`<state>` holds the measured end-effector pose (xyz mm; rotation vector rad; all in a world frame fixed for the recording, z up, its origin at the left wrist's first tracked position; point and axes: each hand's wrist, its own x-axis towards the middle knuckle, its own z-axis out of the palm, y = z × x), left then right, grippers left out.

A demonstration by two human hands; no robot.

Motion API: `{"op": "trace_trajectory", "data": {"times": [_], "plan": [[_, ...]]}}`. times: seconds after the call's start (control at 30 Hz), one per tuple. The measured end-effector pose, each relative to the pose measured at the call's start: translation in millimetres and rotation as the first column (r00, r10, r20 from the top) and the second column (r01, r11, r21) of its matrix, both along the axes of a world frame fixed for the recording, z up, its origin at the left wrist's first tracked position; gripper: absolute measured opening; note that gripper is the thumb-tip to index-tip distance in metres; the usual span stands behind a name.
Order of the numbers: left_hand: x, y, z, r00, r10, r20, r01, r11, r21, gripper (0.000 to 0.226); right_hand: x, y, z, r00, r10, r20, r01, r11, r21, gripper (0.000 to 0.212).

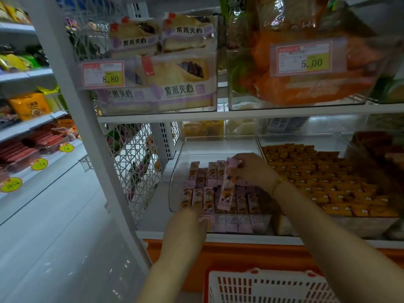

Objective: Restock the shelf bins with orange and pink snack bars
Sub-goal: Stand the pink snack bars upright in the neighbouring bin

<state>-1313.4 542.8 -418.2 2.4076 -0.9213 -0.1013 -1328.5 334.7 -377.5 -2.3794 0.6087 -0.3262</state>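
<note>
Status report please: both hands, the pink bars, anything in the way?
Right hand pinches long pink wrapped snack bar above clear plastic bin. Left hand at bin's front row, grip unclear. No obstacle seen.

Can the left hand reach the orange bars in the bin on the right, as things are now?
Probably not directly. The left hand is at the front of the pink bars, and the right forearm crosses between it and the orange bars. It would have to pass over that arm.
</note>
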Motion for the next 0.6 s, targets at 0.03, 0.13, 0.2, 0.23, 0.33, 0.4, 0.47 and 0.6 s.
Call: {"op": "trace_trajectory", "data": {"times": [0.03,0.13,0.2,0.23,0.33,0.4,0.47,0.6], "plan": [[2,1,-1,1.0,-0.017,0.009,0.017,1.0,0.024,0.029,5,1,-8,0.997,-0.001,-0.083,0.004,0.999,0.032,0.024],[7,5,-3,0.999,-0.02,0.04,0.019,1.0,0.015,0.034,16,2,-33,0.986,0.003,-0.169,0.049,0.951,0.305,0.028],[10,7,-4,0.998,-0.007,0.059,0.006,1.0,0.025,0.039,20,4,-42,0.984,-0.021,-0.175,0.095,0.899,0.427,0.017],[11,8,-5,0.998,-0.002,0.06,-0.001,0.999,0.041,0.041,22,4,-44,0.981,-0.044,-0.187,0.128,0.876,0.465,0.017],[15,11,-7,0.999,0.003,0.052,-0.005,0.999,0.044,0.043,27,5,-50,0.958,-0.101,-0.27,0.23,0.834,0.502,0.026],[18,13,-8,0.998,-0.004,0.056,0.003,0.999,0.035,0.042,29,7,-51,0.945,-0.088,-0.314,0.244,0.831,0.5,0.026],[21,15,-8,0.998,-0.009,0.061,0.007,0.999,0.031,0.042,34,6,-55,0.94,-0.059,-0.335,0.219,0.859,0.464,0.02],[29,19,-9,0.997,-0.02,0.073,0.018,1.0,0.026,0.037,42,6,-35,0.935,-0.139,-0.326,0.207,0.961,0.184,0.041]]}}
